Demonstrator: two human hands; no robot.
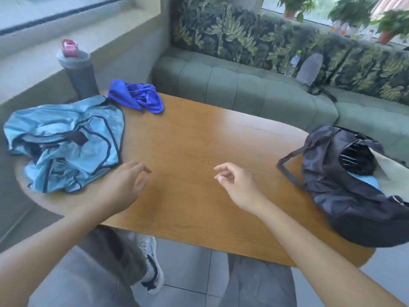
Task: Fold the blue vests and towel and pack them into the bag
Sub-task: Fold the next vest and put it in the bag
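Observation:
A crumpled heap of light blue vests (64,140) with dark trim lies on the left of the wooden table (194,151). A bright blue towel (137,97) is bunched up at the table's far left edge. The dark bag (352,185) lies open on the right, with a patch of light blue fabric showing inside. My left hand (124,185) hovers empty just right of the vest heap, its fingers loosely curled. My right hand (236,185) hovers empty over the table's middle, fingers also loosely curled.
A grey bottle (77,72) with a pink lid stands behind the vests at the table's back left. A green sofa (243,85) runs behind the table, with a plastic bottle and a grey bag on it. My legs and a shoe show below the near edge.

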